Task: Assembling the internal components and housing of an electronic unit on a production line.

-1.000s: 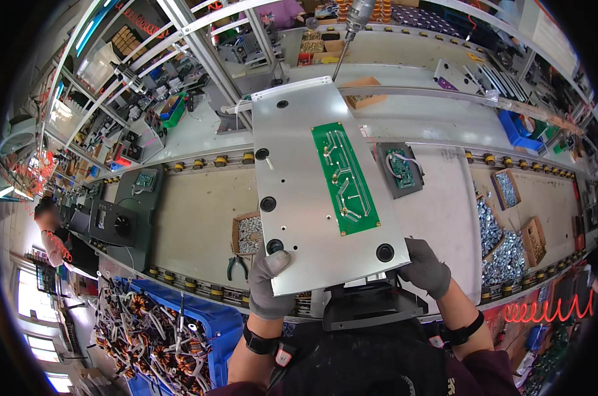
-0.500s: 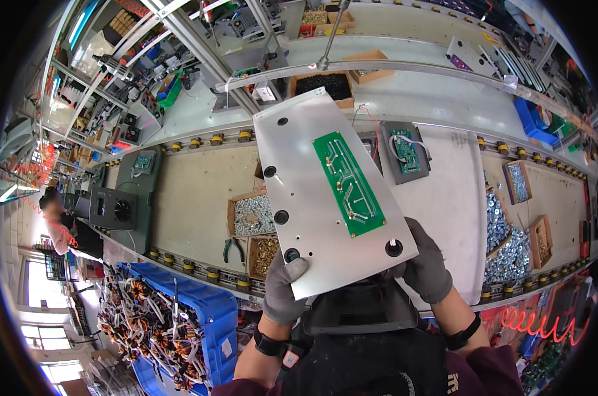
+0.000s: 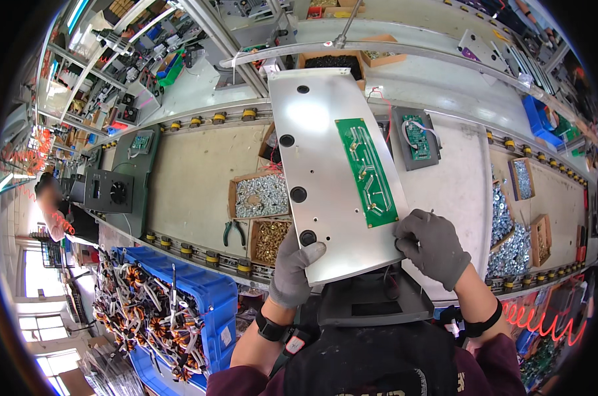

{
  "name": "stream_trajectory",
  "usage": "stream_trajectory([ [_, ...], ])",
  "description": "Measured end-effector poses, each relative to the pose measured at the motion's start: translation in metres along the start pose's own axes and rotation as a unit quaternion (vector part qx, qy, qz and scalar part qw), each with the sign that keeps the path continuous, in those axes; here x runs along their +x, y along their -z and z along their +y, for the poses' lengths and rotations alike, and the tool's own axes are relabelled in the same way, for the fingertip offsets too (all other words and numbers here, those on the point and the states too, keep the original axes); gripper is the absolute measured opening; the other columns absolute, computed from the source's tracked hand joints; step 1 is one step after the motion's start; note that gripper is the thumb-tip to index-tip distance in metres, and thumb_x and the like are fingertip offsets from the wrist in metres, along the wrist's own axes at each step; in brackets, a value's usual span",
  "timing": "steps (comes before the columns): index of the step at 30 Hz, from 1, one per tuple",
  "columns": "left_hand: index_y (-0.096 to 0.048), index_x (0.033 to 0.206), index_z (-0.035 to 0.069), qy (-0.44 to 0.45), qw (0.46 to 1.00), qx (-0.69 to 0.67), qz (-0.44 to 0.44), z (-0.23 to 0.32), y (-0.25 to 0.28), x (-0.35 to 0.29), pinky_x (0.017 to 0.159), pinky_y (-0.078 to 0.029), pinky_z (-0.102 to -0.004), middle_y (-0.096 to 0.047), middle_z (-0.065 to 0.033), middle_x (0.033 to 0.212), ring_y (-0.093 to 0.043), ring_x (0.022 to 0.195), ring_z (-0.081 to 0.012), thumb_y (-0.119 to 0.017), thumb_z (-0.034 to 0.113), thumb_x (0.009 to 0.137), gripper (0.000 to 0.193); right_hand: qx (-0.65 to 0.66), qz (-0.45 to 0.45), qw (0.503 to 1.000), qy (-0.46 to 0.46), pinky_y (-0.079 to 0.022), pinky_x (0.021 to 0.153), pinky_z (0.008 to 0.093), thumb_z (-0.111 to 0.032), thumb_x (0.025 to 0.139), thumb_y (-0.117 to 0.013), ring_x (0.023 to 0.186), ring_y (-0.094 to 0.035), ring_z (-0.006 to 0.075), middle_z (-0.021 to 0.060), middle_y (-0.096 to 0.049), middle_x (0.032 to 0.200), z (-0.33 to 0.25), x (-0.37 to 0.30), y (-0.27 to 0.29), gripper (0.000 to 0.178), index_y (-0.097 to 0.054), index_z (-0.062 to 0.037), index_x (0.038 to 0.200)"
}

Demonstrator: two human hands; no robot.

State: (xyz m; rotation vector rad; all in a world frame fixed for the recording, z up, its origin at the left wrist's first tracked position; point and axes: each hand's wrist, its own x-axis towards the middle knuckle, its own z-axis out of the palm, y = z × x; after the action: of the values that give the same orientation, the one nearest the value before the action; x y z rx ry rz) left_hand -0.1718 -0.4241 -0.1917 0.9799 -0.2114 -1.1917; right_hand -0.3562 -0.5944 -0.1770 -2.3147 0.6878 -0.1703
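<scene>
Both forearms come up from the lower edge, elbows apart, wrists angled inward. The gloved left hand (image 3: 292, 270) clamps the near left corner of the silver metal panel (image 3: 328, 214), thumb flat on its upper face just beside a black grommet (image 3: 307, 237). The gloved right hand (image 3: 434, 247) is curled at the near right corner, fingertips bunched; whether they pinch anything cannot be told. The panel lies between the hands, reaching away from the body, with a green circuit board (image 3: 367, 173) on its right half.
</scene>
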Motion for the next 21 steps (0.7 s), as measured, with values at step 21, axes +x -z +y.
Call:
stream_trajectory([
  [21, -0.036, 0.138, 0.003, 0.049, 0.999, 0.003, -0.018, -0.008, 0.020, -0.001, 0.093, -0.048, -0.0360, -0.054, -0.0117, 0.126, -0.056, 0.112, -0.0231, -0.056, 0.005, 0.079, 0.063, 0.300, 0.015, 0.954, 0.015, -0.040, 0.055, 0.0237, 0.007, 0.071, -0.054, 0.064, -0.049, 0.0134, 0.0051, -0.049, 0.071, 0.026, -0.010, -0.003, 0.014, -0.050, -0.0056, 0.075],
])
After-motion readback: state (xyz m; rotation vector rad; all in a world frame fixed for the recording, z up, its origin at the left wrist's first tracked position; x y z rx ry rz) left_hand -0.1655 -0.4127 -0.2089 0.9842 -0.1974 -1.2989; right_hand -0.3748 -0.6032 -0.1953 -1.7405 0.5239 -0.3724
